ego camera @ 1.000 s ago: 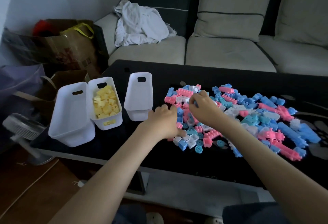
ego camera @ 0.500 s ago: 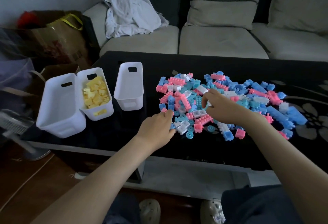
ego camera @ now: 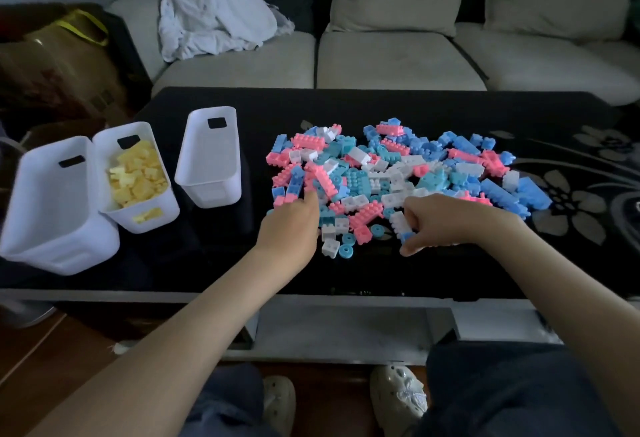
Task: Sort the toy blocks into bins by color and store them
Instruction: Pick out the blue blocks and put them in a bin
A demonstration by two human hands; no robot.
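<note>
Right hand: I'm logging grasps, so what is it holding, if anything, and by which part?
The right hand seems to pinch a white block by its near end, between curled fingers and thumb.

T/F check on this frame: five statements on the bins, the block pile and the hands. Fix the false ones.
1. The middle bin holds yellow blocks. True.
2. The bin nearest the pile is full of pink blocks. False: no blocks show in it.
3. Yellow blocks are mixed into the pile on the table. False: only pink, blue, teal and white show there.
4. The left hand and right hand are both at the pile's near edge. True.
5. The right hand lies flat on bare table. False: its fingers curl round a white block.
</note>
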